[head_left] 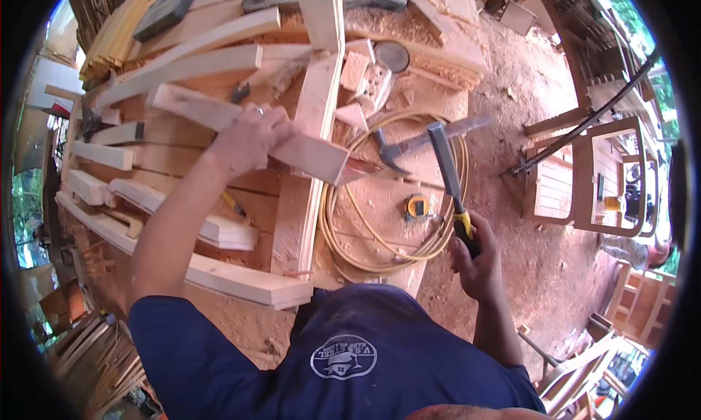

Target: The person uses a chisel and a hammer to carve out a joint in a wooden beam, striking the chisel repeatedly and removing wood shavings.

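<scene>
My left hand [252,139] wraps around a short wooden board [310,155], which lies slanted across the frame of pale timber. The board's near right end is close to a claw hammer [391,151] with a worn wooden handle. In my right hand [475,259], a chisel [447,161] with a yellow and black handle is held upright, its grey blade pointing away from me. The blade passes in front of the hammer's handle. A yellow tape measure [417,207] lies between the board and my right hand, inside a coil of yellow hose [332,223].
Several curved and straight timber pieces [182,215] lie on the bench at left. A round tin [392,56] and wood scraps are beyond the hammer. Sawdust covers the ground [504,157] at right, where wooden frames [562,179] stand. A dark hand plane [166,11] rests far left.
</scene>
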Motion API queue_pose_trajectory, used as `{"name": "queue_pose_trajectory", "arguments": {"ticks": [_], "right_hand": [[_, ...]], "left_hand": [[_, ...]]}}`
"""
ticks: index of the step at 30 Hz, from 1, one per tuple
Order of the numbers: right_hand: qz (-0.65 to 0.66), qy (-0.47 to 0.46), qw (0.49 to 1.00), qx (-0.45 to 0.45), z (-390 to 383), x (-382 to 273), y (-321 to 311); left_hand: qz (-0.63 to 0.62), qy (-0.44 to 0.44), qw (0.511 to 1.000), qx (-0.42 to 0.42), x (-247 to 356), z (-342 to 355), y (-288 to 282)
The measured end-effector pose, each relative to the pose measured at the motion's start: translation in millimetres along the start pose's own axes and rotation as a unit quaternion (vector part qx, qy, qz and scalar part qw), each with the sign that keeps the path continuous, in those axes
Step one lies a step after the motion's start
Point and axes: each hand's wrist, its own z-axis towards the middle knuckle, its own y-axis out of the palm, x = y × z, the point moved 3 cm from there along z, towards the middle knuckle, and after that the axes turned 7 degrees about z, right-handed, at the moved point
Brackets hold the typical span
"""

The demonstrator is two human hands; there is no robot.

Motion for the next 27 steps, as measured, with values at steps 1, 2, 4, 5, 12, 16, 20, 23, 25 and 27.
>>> {"name": "queue_pose_trajectory", "arguments": {"ticks": [1, 2, 4, 5, 12, 16, 20, 23, 25, 27], "right_hand": [[0.012, 0.022, 1.0, -0.014, -8, 5, 2], [0.025, 0.036, 0.999, -0.031, -13, 7, 4], [-0.029, 0.034, 0.997, -0.057, -21, 18, 1], [-0.084, 0.021, 0.994, -0.074, -23, 20, 0], [-0.214, -0.069, 0.966, -0.13, 17, -21, -21], [-0.266, -0.132, 0.936, -0.188, 43, -36, -22], [-0.298, -0.123, 0.924, -0.206, 57, -42, -17], [-0.355, -0.088, 0.902, -0.231, 71, -57, -3], [-0.342, -0.088, 0.908, -0.227, 69, -58, -10], [-0.331, -0.089, 0.913, -0.22, 70, -58, -12]], "left_hand": [[0.002, 0.013, 1.0, 0.021, 1, 0, 7], [-0.007, 0.012, 1.0, 0.015, 2, 0, 7], [-0.062, -0.011, 0.998, 0.003, 1, 3, 3], [-0.069, -0.009, 0.998, 0.005, 0, 4, -6], [-0.324, -0.124, 0.937, -0.04, -37, 13, 1], [-0.336, -0.229, 0.912, -0.054, -52, 20, 33], [-0.28, -0.227, 0.932, -0.048, -55, 20, 47], [-0.287, -0.218, 0.932, -0.032, -57, 17, 51], [-0.29, -0.219, 0.931, -0.035, -57, 16, 52], [-0.293, -0.219, 0.93, -0.036, -58, 17, 51]]}}
